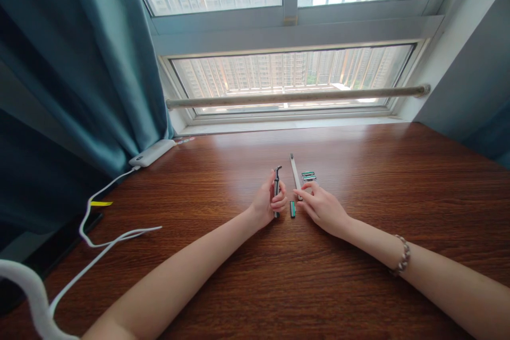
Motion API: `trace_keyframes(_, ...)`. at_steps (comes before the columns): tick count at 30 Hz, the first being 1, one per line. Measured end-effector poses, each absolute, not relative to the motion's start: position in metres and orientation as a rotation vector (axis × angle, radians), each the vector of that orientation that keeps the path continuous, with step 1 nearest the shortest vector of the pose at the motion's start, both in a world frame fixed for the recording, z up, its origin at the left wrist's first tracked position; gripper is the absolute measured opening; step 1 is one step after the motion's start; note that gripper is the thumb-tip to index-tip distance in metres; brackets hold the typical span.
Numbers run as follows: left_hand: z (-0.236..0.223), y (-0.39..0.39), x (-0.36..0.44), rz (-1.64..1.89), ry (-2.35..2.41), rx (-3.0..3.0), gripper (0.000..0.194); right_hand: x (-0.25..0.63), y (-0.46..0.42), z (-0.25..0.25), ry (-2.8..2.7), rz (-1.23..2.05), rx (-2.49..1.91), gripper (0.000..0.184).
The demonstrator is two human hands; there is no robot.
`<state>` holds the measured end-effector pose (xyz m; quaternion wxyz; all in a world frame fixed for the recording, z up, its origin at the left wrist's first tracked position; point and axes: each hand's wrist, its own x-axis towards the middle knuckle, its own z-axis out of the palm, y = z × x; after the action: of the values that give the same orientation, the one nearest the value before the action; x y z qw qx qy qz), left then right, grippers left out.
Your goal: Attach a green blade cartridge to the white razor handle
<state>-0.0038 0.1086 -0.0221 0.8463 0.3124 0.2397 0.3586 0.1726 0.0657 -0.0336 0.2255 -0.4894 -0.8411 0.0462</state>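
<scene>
My left hand (268, 203) is closed around a dark razor handle (276, 180), which stands nearly upright with its head pointing away from me. My right hand (322, 205) rests on the wooden table (247, 276) with fingers curled, its fingertips touching the near end of a pale second razor handle (295, 171) that lies flat. A small green blade cartridge (292, 209) lies on the table between my two hands. Two more green cartridges (308, 175) sit just beyond my right hand.
A white power bank (152, 153) lies at the table's back left, its white cable (115, 236) trailing toward the near left edge. A teal curtain (75, 64) hangs on the left. The window (290, 71) and a rail (297, 96) run along the far edge.
</scene>
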Motion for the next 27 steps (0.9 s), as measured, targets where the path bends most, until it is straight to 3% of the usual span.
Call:
trace_keyframes(6, -0.021, 0.103, -0.002, 0.761, 0.569, 0.747, 0.039, 0.174, 0.066, -0.035, -2.261, 0.206, -1.326, 0.022)
trace_keyframes(13, -0.021, 0.098, -0.002, 0.797, 0.619, 0.902, 0.039, 0.180, 0.069, -0.036, -2.044, 0.384, -1.361, 0.012)
trace_keyframes(19, -0.011, 0.092, -0.003, 0.945, 0.690, 1.040, 0.031, 0.182, 0.070, -0.021, -1.720, 0.678, -1.374, 0.034)
trace_keyframes(26, -0.015, 0.081, -0.018, 1.081, 0.816, 1.287, 0.029, 0.190, 0.057, -0.021, -1.600, 0.794, -1.334, 0.008)
trace_keyframes(27, -0.016, 0.079, -0.020, 1.117, 0.841, 1.324, 0.029, 0.191, 0.055, -0.023, -1.622, 0.760, -1.353, 0.012)
